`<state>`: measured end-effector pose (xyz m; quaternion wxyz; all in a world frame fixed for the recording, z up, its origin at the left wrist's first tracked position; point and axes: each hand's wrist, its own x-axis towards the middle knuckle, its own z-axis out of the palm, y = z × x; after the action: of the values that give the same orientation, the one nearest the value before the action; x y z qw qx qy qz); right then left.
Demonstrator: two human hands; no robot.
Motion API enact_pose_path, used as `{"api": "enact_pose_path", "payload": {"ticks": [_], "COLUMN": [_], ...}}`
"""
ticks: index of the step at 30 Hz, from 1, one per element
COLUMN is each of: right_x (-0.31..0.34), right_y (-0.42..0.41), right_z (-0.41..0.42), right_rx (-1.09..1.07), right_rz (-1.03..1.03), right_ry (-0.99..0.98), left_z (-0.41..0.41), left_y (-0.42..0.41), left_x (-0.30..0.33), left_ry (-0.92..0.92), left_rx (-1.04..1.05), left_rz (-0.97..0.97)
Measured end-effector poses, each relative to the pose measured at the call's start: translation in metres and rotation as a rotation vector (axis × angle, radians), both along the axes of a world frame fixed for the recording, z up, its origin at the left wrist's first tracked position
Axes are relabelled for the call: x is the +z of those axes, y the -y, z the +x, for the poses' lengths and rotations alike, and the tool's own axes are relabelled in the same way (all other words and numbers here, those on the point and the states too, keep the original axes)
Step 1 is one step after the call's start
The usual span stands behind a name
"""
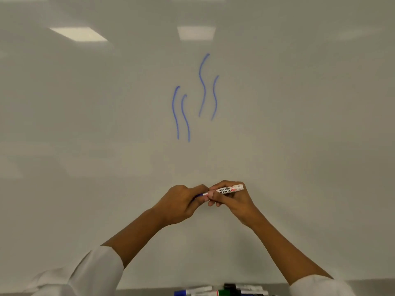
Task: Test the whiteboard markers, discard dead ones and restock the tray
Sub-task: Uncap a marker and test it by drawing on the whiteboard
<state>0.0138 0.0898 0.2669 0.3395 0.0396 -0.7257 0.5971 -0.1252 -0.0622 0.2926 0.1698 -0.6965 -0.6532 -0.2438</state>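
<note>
A white-barrelled whiteboard marker (229, 189) lies level between both hands, low in front of the whiteboard (85, 124). My right hand (229, 198) grips its barrel. My left hand (181, 201) is closed around the marker's blue cap end, of which only a sliver shows. Several wavy blue test strokes (192, 99) stand on the board above the hands. Along the bottom edge, several markers (222, 291) with blue, green, red and black caps lie in the tray.
Ceiling lights reflect in the glossy board at the top left and top middle. White sleeves cover both forearms at the lower corners. The grey tray ledge (149, 292) runs along the frame's bottom edge.
</note>
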Motion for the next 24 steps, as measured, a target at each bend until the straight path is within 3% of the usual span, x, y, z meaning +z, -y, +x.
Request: {"api": "enact_pose_path", "payload": {"ticks": [5,10,14,20,24], "right_x": [0.04,0.087,0.134,0.175,0.167], "right_y": [0.008,0.0,-0.015,-0.036,-0.038], "right_z": [-0.008,-0.01,-0.006,-0.008,-0.011], "right_rx": [-0.054,-0.326,-0.546,-0.901,-0.948], "right_rz": [0.009,0.004,0.096,0.283,0.477], "right_ry": [-0.142,-0.403,-0.572,-0.548,-0.543], "left_z": [-0.01,-0.019,-0.019,-0.022,-0.022], "left_y": [0.01,0.01,0.0,-0.013,-0.02], "left_x": [0.043,0.102,0.147,0.178,0.181], "left_ry": [-0.013,0.135,0.092,0.033,0.065], "left_rx": [0.112,-0.009,-0.044,-0.037,-0.027], "left_rz": [0.087,0.189,0.252,0.383,0.475]}}
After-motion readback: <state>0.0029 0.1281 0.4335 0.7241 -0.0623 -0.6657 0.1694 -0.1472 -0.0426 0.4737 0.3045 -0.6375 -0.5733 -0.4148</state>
